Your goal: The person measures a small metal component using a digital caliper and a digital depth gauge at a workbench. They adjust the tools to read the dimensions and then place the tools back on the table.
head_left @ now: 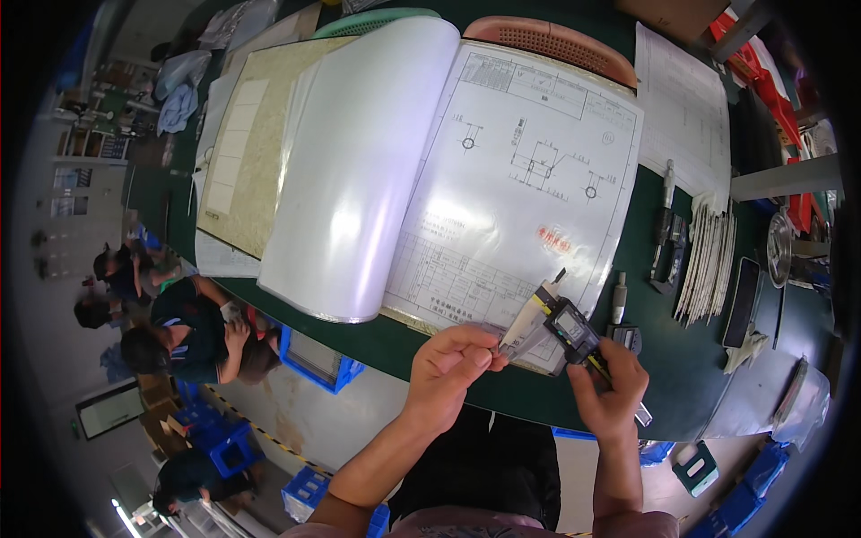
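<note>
digital caliper (563,330) held over the near edge of the green bench (691,359), long axis slanting from upper left down to lower right. right hand (610,387) wrapped round the lower beam, thumb up at the display. left hand (456,357) just left of the jaws, fingers (489,359) pinched together at the jaw tips; any small part there too tiny to tell. open drawing binder (511,179) just beyond.

Green table (502,394), open drawing binder (430,170), paper stack (707,260)
</note>
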Available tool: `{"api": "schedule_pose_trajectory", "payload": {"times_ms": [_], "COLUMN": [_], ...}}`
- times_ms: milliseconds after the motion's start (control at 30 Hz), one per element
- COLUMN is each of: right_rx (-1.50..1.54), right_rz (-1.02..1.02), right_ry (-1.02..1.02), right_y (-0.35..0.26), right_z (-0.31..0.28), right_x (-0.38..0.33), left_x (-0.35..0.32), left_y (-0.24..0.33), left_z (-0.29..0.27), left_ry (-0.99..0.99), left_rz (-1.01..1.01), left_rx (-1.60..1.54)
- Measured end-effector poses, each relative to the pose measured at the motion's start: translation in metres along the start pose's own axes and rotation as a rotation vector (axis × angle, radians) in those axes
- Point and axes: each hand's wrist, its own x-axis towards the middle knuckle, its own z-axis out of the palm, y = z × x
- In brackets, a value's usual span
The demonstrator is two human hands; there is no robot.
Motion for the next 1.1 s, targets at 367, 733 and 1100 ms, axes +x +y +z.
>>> {"api": "schedule_pose_trajectory", "payload": {"times_ms": [367,733,1100], "right_rx": [0.073,0.082,0.069], "right_rz": [0.042,0.048,0.003], "right_ry": [-0.015,-0.002,0.004], "right_y": [0.004,0.005,0.008], "right_z": [-0.003,-0.006,-0.007], "right_x": [-0.006,-0.010,-0.004], "left_x": [0.001,0.000,0.005], "left_y": [-0.005,-0.008,-0.010], "left_z": [0.010,0.013,0.014], "left_ry": [-0.024,-0.085,-0.174], "left_rz": [-0.005,-0.011,-0.196], "left_rx": [-0.052,-0.074,-0.368]}}
